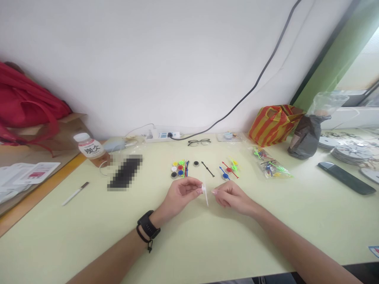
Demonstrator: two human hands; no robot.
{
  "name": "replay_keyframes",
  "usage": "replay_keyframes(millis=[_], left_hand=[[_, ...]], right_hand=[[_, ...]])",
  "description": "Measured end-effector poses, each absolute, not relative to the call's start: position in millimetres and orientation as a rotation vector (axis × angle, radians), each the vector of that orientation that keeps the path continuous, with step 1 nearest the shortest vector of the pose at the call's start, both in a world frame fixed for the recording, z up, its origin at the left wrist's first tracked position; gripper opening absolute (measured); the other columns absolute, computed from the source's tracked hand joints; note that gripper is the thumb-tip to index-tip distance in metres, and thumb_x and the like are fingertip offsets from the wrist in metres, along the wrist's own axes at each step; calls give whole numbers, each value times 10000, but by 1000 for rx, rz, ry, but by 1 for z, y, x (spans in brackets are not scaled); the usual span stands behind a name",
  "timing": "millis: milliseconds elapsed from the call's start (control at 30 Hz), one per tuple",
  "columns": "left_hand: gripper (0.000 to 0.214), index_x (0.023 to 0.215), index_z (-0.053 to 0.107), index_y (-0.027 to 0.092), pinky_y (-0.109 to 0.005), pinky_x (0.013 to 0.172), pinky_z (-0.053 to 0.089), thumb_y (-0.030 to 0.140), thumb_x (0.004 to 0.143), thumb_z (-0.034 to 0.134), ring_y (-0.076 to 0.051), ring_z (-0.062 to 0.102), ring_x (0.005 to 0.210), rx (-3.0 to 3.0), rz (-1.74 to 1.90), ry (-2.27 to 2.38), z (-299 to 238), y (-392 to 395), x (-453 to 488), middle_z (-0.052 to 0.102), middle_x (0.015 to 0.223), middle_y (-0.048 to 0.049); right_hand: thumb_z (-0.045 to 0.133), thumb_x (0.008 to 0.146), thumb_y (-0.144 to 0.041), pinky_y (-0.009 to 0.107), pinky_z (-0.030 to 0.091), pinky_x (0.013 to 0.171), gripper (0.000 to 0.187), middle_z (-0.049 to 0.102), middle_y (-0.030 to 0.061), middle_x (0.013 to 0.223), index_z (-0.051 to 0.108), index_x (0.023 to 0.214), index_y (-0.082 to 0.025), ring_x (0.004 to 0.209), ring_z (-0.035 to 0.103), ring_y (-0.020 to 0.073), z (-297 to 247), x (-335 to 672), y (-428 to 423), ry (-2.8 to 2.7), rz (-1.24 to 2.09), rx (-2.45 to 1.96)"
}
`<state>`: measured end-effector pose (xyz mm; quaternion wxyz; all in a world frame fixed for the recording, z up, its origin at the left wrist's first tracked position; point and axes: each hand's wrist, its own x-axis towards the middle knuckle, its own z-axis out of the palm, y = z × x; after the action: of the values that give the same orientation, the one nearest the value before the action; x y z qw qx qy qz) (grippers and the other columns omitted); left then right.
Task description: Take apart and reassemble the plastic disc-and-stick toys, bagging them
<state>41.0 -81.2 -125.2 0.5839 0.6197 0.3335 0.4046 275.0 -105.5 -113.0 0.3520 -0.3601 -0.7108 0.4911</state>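
A: What does the left hand (184, 192) hold?
B: A white arrow piece (205, 194). Thumb and forefinger pinch its round part; the pointed end slants down toward the near side, above the table (183, 252).

A: And the right hand (233, 197)?
B: It lies just to the right of the piece, apart from it. The fingers curl in, thumb and forefinger tips drawn together; whether something small sits between them cannot be told.

A: What lies on the far side of the hands?
B: To the left, six coloured discs (180, 168) in two columns, with slim arrows (187, 169) along their right edge. Near the middle, a black disc (196, 163) and, to its right, a black arrow (207, 169). Farther right, a group of spinners (229, 170), red, blue and yellow-green, each an arrow with a disc.

A: And beyond these?
B: Eyeglasses (199, 142) at the far middle, a clear bag (271, 165) of coloured pieces to the right, and a pen (75, 193) at the left.
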Motion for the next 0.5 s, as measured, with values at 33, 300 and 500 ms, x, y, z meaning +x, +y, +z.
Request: replay_keyframes(millis=[33,300,500], left_hand=[[268,1044,740,160,-334,920,584,339,863,822,-204,707,968,1448,940,782,-125,-81,41,753,1048,-100],[272,1018,744,160,-340,921,590,371,862,816,-216,715,972,1480,915,797,-121,-84,42,753,1028,-99],[279,1007,739,156,-356,912,603,374,854,824,-232,734,972,1462,887,782,-115,-87,44,757,1039,-106]], right_hand=[[501,1026,-534,281,352,545,614,454,-18,538,458,514,-198,519,399,114,-113,275,-105,-1846,1324,-902],[690,920,-555,275,459,663,377,603,-2,780,570,837,-208,679,527,135,-111,265,-107,-1718,1237,-992],[614,986,-516,271,433,637,306,630,2,835,582,981,-212,686,533,136,-114,263,-109,-1805,1220,-992]])
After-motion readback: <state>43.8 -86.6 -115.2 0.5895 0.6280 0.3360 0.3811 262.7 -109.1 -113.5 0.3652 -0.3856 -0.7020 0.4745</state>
